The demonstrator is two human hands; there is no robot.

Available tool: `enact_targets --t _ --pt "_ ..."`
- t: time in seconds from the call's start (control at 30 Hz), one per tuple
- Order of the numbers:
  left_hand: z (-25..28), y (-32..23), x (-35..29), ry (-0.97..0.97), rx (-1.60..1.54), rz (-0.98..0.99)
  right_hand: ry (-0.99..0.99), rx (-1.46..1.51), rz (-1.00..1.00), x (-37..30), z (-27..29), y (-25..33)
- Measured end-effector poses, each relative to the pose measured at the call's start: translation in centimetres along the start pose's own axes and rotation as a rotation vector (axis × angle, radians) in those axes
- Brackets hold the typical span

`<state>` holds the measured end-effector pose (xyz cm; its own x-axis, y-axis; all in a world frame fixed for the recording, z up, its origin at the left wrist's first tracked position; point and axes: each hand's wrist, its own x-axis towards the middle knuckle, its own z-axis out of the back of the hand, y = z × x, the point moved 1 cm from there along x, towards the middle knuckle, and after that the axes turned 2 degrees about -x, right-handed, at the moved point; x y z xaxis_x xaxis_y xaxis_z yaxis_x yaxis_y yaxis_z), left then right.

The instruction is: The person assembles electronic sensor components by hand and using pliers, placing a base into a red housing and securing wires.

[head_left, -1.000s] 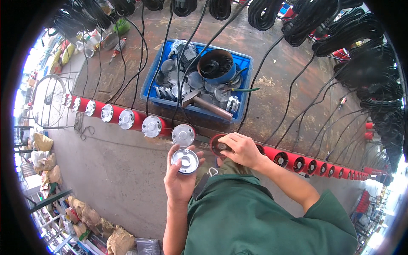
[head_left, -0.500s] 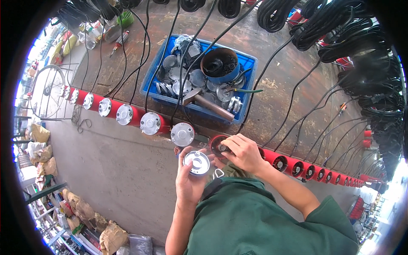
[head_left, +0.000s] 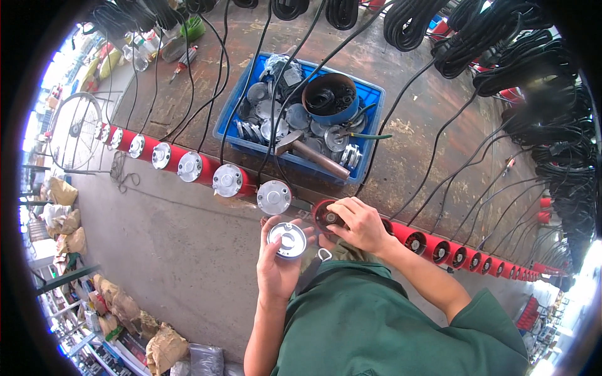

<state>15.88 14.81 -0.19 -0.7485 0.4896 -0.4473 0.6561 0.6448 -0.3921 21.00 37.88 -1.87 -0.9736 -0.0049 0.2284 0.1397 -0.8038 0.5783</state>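
My left hand (head_left: 276, 271) grips a round silver metal end cap (head_left: 295, 250) by its rim, its recessed face with a raised centre ring turned up. To its right, my right hand (head_left: 362, 227) is at the open end of a red cylinder (head_left: 318, 212). Its fingers bend down into the opening beside a metal shaft; what the fingertips pinch, if anything, is hidden. Just to the left, another red cylinder is closed by a silver end cap (head_left: 274, 197). Both stand in one long row along the table edge.
On the worn table (head_left: 420, 138) sits a blue crate (head_left: 251, 152) of metal caps, a round tin (head_left: 330, 100) and a hammer (head_left: 316, 156). Black cables run back to coiled bundles (head_left: 407, 25). Open red cylinders (head_left: 439, 250) continue right. Brown bags (head_left: 166, 348) lie at lower left.
The view has shifted slightly, so the table and crate appear a little lower and further right. Both hands keep nearly the same pose, the left still with the end cap.
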Motion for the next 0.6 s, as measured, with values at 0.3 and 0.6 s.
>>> enact_targets --t 0.3,0.6 --pt "0.05 0.06 0.11 0.002 0.005 0.023 0.024 -0.002 0.018 -0.47 0.01 -0.64" --pt "-0.09 0.25 0.06 -0.013 0.006 0.028 0.044 0.010 0.019 -0.33 0.09 -0.72"
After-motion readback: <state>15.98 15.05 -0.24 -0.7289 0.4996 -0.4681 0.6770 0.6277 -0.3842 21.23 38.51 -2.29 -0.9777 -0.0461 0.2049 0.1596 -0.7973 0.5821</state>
